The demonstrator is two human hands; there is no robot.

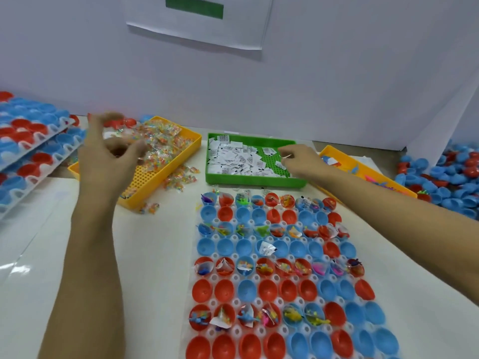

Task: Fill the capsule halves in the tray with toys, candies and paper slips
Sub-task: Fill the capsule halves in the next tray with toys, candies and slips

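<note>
A white capsule tray (pixel 234 278) lies in front of me with rows of red and blue capsule halves. Alternate rows hold small toys, candy packets and paper slips; the rows between hold bare halves. One paper slip (pixel 267 247) lies in a blue half of a bare row. My left hand (pixel 108 154) hovers, blurred, over the yellow candy tray (pixel 193 141), fingers curled; whether it holds a packet is unclear. My right hand (pixel 300 161) reaches into the green slip tray (pixel 252 180) and pinches a white paper slip (pixel 282 165) between thumb and fingertips.
Stacked white trays of red and blue halves (pixel 28 143) sit at the far left. A second yellow tray with toys (pixel 363 167) stands at the right, beside a heap of loose capsule halves (pixel 445 177). Several candy packets (pixel 178 181) lie spilled on the table. A white wall stands behind.
</note>
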